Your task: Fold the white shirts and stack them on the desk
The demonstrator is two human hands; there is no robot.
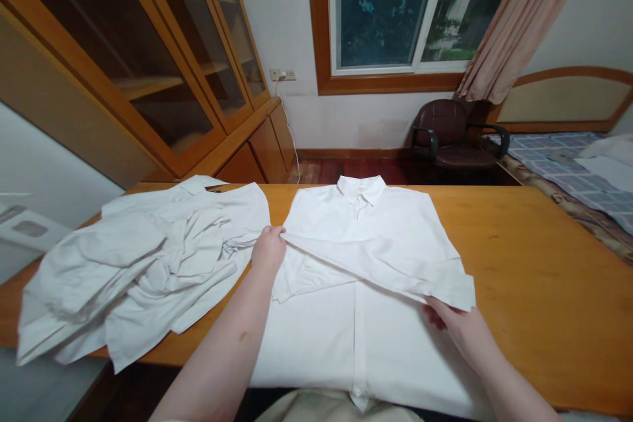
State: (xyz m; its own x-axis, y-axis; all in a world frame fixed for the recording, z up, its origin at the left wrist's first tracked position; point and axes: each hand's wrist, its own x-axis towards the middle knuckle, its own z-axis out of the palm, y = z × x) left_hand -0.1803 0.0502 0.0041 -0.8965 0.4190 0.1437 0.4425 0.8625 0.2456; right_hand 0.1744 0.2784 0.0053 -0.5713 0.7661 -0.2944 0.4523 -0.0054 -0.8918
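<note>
A white button-up shirt [316, 336] lies front up on the wooden table, its collar toward the far edge and its hem at the near edge. A sleeve is laid across the chest. My left hand [270, 249] pinches the cloth at the shirt's left side, near the shoulder. On the other side my right hand [452, 323] holds the lower edge of the sleeve near the cuff, lifting it a little off the shirt front. Some of the right fingers are hidden under the cloth.
A loose heap of white shirts [143, 264] covers the table's left part. The wooden table [544, 290] extends to the right. Beyond it stand a glass-fronted cabinet [198, 53], an office chair [450, 135] and a bed [568, 158].
</note>
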